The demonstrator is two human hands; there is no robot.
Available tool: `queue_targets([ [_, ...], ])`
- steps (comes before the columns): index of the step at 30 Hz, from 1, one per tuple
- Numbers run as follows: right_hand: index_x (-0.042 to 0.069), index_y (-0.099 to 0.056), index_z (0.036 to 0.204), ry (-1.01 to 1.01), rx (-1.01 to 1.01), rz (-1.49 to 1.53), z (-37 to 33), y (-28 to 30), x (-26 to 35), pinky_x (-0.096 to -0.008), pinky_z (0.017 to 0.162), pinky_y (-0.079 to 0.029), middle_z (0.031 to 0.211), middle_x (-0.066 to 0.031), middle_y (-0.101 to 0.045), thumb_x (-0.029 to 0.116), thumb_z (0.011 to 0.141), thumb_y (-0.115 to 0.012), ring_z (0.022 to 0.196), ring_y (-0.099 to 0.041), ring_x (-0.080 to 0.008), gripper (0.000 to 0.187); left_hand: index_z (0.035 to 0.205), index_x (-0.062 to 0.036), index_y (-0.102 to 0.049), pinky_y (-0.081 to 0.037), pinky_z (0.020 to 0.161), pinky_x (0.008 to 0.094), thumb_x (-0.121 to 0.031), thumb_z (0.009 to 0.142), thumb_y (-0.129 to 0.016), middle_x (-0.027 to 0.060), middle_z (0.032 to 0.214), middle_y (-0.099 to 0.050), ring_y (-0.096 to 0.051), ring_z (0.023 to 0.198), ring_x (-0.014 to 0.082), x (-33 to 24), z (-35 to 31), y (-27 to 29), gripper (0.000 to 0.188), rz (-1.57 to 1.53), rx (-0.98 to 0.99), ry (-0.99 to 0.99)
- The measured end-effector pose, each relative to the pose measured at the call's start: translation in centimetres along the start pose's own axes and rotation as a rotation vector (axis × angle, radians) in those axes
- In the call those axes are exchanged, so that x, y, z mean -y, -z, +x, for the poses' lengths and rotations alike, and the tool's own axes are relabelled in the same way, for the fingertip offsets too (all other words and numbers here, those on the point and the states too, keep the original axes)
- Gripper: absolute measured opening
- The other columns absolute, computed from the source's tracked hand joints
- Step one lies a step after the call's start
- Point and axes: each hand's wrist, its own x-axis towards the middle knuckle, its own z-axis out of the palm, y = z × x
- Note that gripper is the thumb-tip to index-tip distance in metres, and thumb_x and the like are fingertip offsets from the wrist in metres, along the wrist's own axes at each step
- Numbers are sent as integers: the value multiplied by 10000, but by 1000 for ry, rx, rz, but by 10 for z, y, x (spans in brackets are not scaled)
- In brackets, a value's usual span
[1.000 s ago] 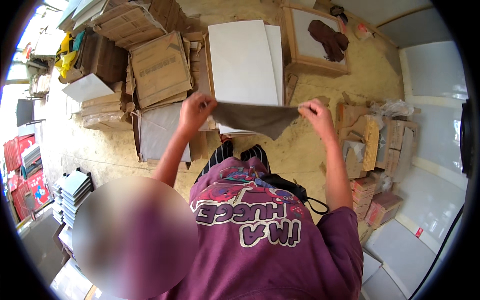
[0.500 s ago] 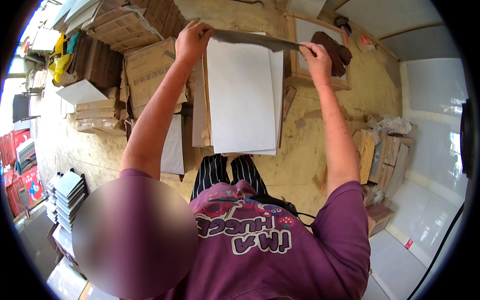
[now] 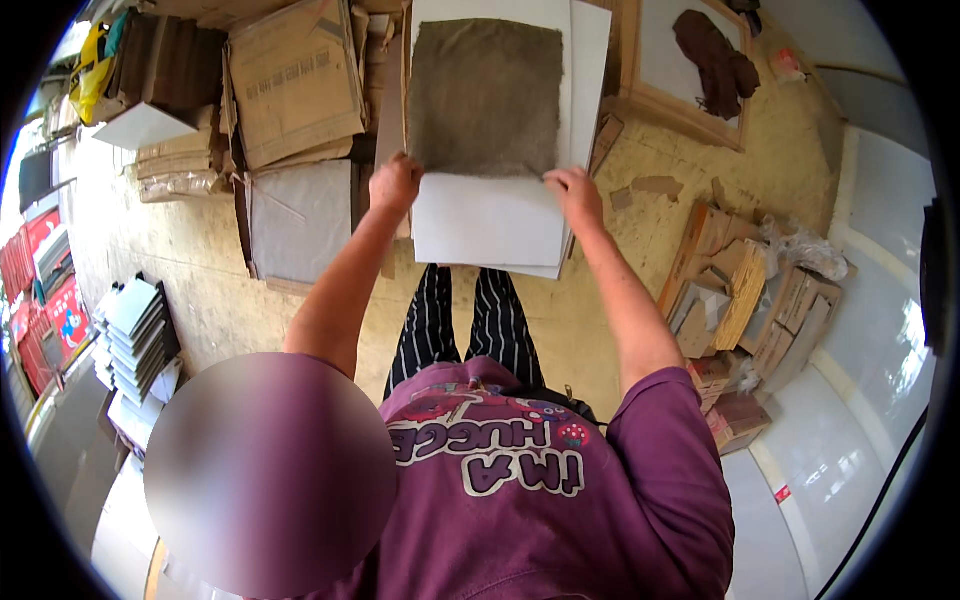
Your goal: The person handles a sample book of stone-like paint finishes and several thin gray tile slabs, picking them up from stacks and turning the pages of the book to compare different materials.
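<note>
A dark brown-grey cloth (image 3: 487,98) lies spread nearly flat over a white rectangular board (image 3: 486,222). My left hand (image 3: 397,183) pinches the cloth's near left corner. At its near right corner, the fingers of my right hand (image 3: 575,193) are closed on the edge. Bare white board shows on the near side of the cloth and along its far edge. Under the top board, the rim of another white board (image 3: 590,80) sticks out on the right. The boards stand right in front of my legs.
A framed panel with a crumpled dark brown cloth (image 3: 715,62) on it stands at the far right. Cardboard boxes (image 3: 295,85) and a grey-white panel (image 3: 300,215) are on the left. Boxes and wood pieces (image 3: 740,300) lie at the right, and stacked tiles (image 3: 135,330) stand at the lower left.
The cloth was stretched in a narrow strip above the board's far end; now it lies spread over the board. Both hands have come nearer to me, and the view has shifted.
</note>
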Motion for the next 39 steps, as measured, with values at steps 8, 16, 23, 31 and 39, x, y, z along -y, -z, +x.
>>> queue_targets([
  [8,154,-676,872,-49,470,-27,-141,-34,-63,-368,712,-470,860,-79,-592,282,779,-594,844,-586,-267,179,730,-100,-630,-492,633,427,-176,785,-555,105,841,-589,-605,760,320,11,-184,-40,120,-31,309,130],
  [16,119,-690,880,-30,888,99,-201,-5,-64,-334,706,-484,815,-98,-659,287,714,-665,771,-626,-241,238,771,-91,-635,-482,681,397,-209,790,-577,116,822,-601,-595,771,315,1,-263,4,132,-163,629,37],
  [23,12,-659,892,-212,1029,444,-189,84,0,-254,679,-473,753,-36,-646,173,801,-636,728,-593,-92,186,802,-53,-633,-476,637,285,-99,801,-615,57,782,-604,-598,712,173,-30,-202,128,50,-495,753,-61],
  [31,17,-632,881,21,416,493,-90,165,63,-228,690,-459,800,4,-581,101,832,-614,750,-551,-68,99,829,-46,-615,-471,626,273,-43,796,-584,56,793,-602,-599,730,148,-81,-60,217,45,-397,388,-238],
  [39,45,-638,879,334,-66,157,24,227,122,-270,685,-427,806,-25,-564,207,806,-637,733,-535,-148,178,880,-57,-622,-471,630,317,-153,804,-614,82,811,-611,-586,677,217,-105,92,257,123,-174,-52,-458],
])
